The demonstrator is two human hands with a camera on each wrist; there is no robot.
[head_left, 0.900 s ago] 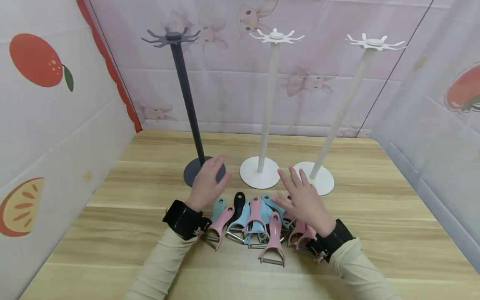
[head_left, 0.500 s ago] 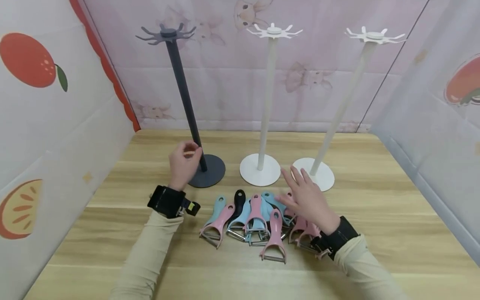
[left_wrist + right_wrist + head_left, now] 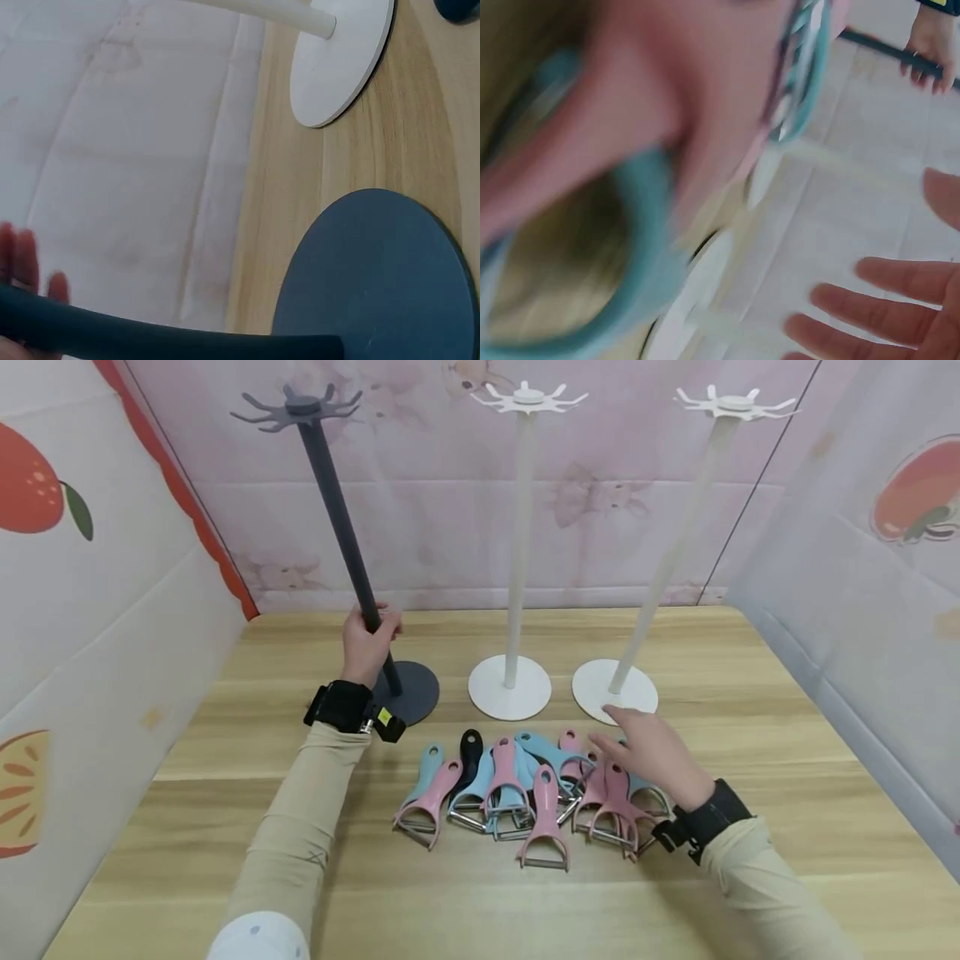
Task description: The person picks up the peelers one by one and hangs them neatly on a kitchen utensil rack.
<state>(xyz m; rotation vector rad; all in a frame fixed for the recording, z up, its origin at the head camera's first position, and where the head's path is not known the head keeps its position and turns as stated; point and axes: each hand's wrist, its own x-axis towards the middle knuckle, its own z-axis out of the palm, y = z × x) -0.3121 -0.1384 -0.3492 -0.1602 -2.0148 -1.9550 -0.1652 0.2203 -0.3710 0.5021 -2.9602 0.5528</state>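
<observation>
In the head view my left hand (image 3: pixel 365 647) is at the lower pole of the black rotating-hook stand (image 3: pixel 337 518), fingers round it. The left wrist view shows fingertips (image 3: pixel 26 259) beyond the dark pole (image 3: pixel 150 330). My right hand (image 3: pixel 660 753) hovers over the right end of a pile of peelers, holding nothing. Its fingers (image 3: pixel 885 311) stretch out in the right wrist view, beside a blurred pink peeler (image 3: pixel 727 90) and a blue peeler (image 3: pixel 641 217). The pile has pink peelers (image 3: pixel 545 806), light blue peelers (image 3: pixel 480 785) and a black peeler (image 3: pixel 468 760).
Two white hook stands stand right of the black one: a middle stand (image 3: pixel 520 543) and a right stand (image 3: pixel 678 543). Their round bases rest on the wooden table (image 3: pixel 450 910) behind the pile. A pink curtain (image 3: pixel 442 510) hangs along the table's back edge.
My left hand has moved from in front of the black stand's base to its left, then up and round the pole. My right hand has shifted right and down, off the middle of the peelers.
</observation>
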